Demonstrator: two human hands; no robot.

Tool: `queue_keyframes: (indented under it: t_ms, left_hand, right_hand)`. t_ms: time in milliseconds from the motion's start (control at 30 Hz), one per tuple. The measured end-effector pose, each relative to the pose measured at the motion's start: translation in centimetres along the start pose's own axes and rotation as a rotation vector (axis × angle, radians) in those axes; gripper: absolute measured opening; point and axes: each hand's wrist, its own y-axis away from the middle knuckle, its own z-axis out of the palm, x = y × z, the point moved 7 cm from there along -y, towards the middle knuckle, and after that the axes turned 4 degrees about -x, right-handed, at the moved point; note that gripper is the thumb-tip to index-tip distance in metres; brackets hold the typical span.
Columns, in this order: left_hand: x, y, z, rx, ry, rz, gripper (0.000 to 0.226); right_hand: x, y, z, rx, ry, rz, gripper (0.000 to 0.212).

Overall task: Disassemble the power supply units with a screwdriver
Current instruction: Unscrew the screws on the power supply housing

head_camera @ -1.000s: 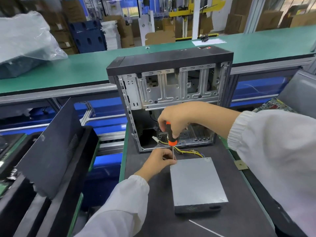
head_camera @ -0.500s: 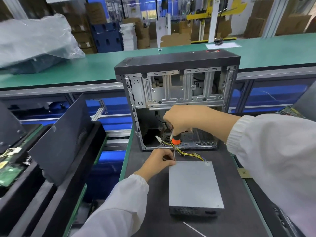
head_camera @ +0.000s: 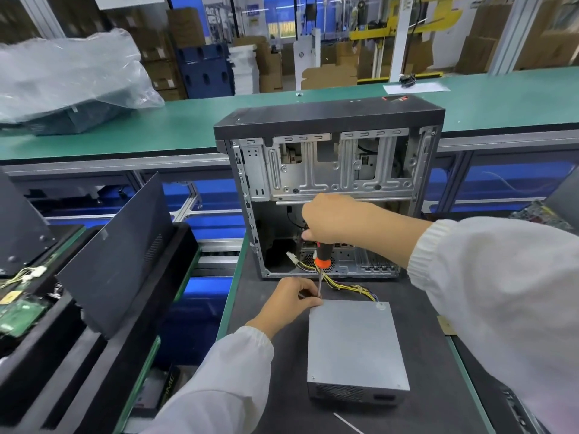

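Note:
A grey metal power supply unit [head_camera: 355,343] lies flat on the dark mat, its yellow and black cable bundle [head_camera: 347,285] running back into the open computer case [head_camera: 329,189]. My right hand [head_camera: 332,219] grips the top of a black and orange screwdriver [head_camera: 321,261], held upright with its tip at the unit's far left corner. My left hand [head_camera: 289,297] rests at that corner, fingers curled around the screwdriver shaft near the tip.
Black side panels [head_camera: 116,261] lean in a bin on the left, with circuit boards [head_camera: 18,311] beside them. A green conveyor [head_camera: 188,120] behind the case carries a plastic-wrapped unit [head_camera: 65,79]. A thin white strip [head_camera: 347,422] lies on the mat's near edge.
The view has shifted slightly; my right hand with the screwdriver has stayed over the unit's far left corner, sinking a little. My left hand has kept its place at the tip.

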Motion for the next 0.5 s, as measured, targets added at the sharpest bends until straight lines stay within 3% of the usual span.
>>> queue_keyframes:
  t_ms: [100, 200, 300, 367, 433, 500]
  left_hand:
    - [-0.1, -0.1, 0.1, 0.009, -0.007, -0.007, 0.012]
    - [-0.2, -0.2, 0.2, 0.005, -0.014, -0.009, 0.011]
    - [-0.4, -0.2, 0.2, 0.001, -0.023, 0.004, 0.006]
    - [-0.4, -0.1, 0.3, 0.009, -0.039, 0.003, 0.006]
    - [-0.5, -0.1, 0.3, 0.022, -0.067, 0.004, 0.014]
    - [-0.4, 0.0, 0.3, 0.034, -0.119, 0.013, 0.018]
  right_hand:
    - [-0.6, 0.0, 0.2, -0.116, -0.032, -0.131, 0.01]
    - [-0.3, 0.1, 0.4, -0.27, -0.263, -0.149, 0.038]
    - [0.4, -0.1, 0.5, -0.233, -0.428, -0.054, 0.053]
    - [0.9, -0.1, 0.4, -0.126, -0.343, 0.06, 0.061]
    - [0.9, 0.0, 0.1, -0.015, -0.132, 0.12, 0.055]
    - [0.7, 0.2, -0.1, -0.003, -0.094, 0.081, 0.041]
